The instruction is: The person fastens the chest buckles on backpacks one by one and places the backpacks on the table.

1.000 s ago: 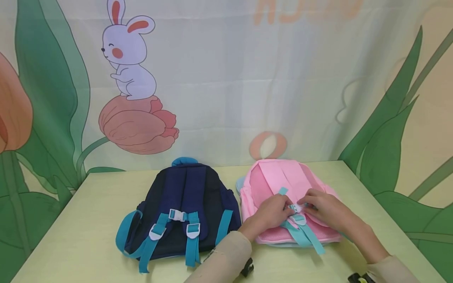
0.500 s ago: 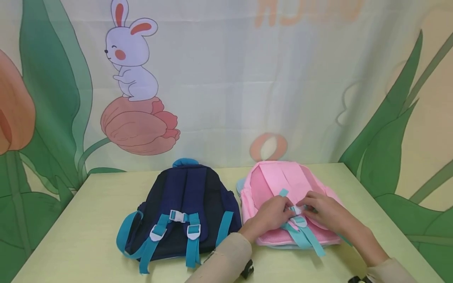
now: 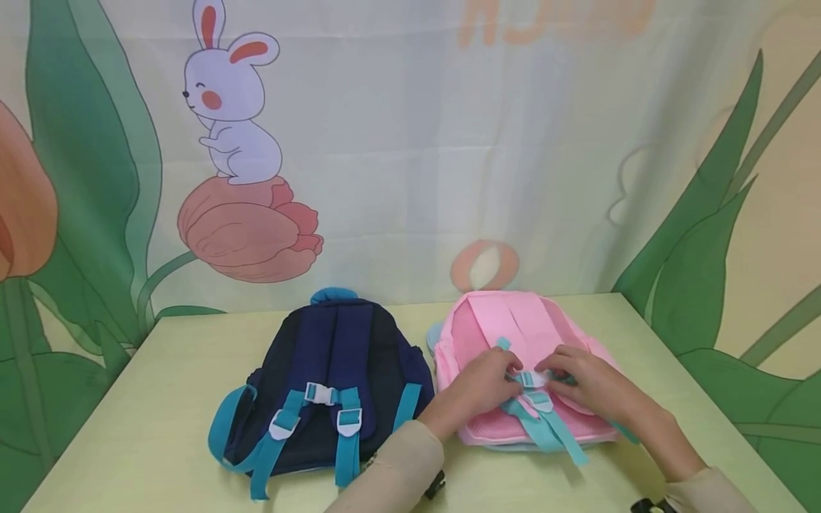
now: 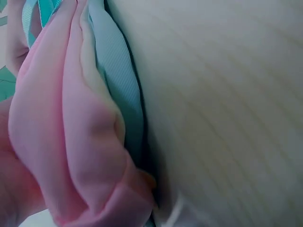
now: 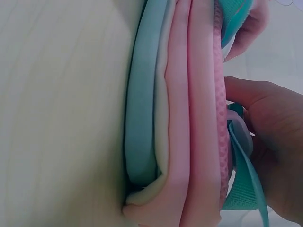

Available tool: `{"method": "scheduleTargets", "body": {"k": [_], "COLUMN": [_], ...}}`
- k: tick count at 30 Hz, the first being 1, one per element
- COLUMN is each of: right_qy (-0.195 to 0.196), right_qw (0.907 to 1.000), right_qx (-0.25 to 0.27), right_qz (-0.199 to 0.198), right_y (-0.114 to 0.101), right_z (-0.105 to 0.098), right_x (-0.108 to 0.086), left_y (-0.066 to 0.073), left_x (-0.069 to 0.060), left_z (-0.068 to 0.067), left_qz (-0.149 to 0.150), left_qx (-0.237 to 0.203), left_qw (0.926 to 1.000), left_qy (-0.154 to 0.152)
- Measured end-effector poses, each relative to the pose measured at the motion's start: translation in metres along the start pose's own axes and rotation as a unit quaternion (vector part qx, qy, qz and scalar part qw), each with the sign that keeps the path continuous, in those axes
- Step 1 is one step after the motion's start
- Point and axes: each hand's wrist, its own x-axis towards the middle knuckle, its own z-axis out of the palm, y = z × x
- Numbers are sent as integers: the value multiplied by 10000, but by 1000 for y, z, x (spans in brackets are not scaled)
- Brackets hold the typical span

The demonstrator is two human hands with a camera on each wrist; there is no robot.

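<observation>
A pink backpack (image 3: pixel 494 306) lies back side up on the table, its shoulder straps on top. Across them runs a teal chest strap with a white buckle (image 3: pixel 537 380), which appears fastened. My left hand (image 3: pixel 481 383) pinches the strap just left of the buckle, and the strap's loose end (image 3: pixel 504 343) sticks up beyond the fingers. On the buckle's other side, my right hand (image 3: pixel 593 377) pinches the strap, though its fingertips partly hide the grip. A white strap adjuster (image 3: pixel 539 402) and teal webbing tails (image 3: pixel 564 431) hang below. The right wrist view shows teal webbing (image 5: pixel 246 189) beside my right hand.
Left of the pink one lies a dark navy backpack (image 3: pixel 321 328), with its white chest buckle (image 3: pixel 322 392) fastened and blue straps trailing toward the front. Both rest on a pale yellow table (image 3: pixel 173 385). Behind the table hangs a printed curtain (image 3: pixel 385 142) with a rabbit.
My left hand has shifted slightly left along the strap, carrying its loose end with it, and more of the white buckle shows. The right hand stays nearly in place.
</observation>
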Motion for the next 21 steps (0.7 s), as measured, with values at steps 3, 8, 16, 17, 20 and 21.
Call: {"method": "scheduleTargets", "body": {"k": [3,8,16,17,20,21], "right_qy": [-38,-41,-98,-107,-125,-130], "right_qw": [10000,9999,9998,9997,9997,9997], "right_qx": [-29,-40,12,21,33,27], "right_qz": [73,83,184,199,221,220], "right_y": [1,5,4,4,4,4], "right_z": [-1,-2,-4,-4,-4,-4], "right_x": [0,-2,-3,-3,-3,-3], "left_y": [-1,-5,-7,-7,-7,-7], "left_x": [-5,-12,-20,-21,-25,-26], "left_z": [-5,-17,-31,-32,-36,-39], "left_qz": [124,345,519,522,503,473], "left_qx": [135,45,202,174,47,-1], "left_qw": [9998,9994,9981,9982,9984,9986], "left_qy": [41,-34,-252,-244,-235,-248]}}
